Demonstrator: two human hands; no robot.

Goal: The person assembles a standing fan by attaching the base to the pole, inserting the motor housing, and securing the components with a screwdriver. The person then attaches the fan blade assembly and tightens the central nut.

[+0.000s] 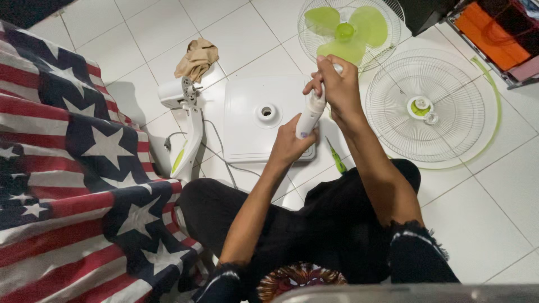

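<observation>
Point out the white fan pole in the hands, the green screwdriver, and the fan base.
white fan pole [310,115], head view, mid-shaft between the hands.
green screwdriver [337,159], head view, its handle.
fan base [247,132], head view, bare flat top.

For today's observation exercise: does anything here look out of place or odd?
Yes: the fan lies in pieces across the floor: green blade, front grille, square base. Both hands, left hand and right hand, grip its white pole.

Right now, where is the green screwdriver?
In the head view, the green screwdriver lies on the floor tiles at centre, just right of the white fan base and beside the right forearm, below the right hand.
</observation>
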